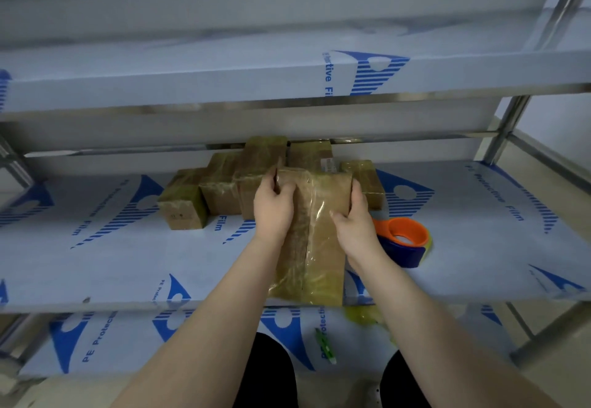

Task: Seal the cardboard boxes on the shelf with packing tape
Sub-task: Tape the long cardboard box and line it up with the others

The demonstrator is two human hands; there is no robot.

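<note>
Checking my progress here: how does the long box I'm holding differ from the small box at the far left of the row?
The long box runs lengthwise to the front edge of the shelf; the small box is short and blocky, set further back. The left hand and right hand grip the long box; nothing grips the small box. Both are brown cardboard with glossy tape over them.

The blue film covering the shelves repeatedly reads "PE Protective Film".
</note>
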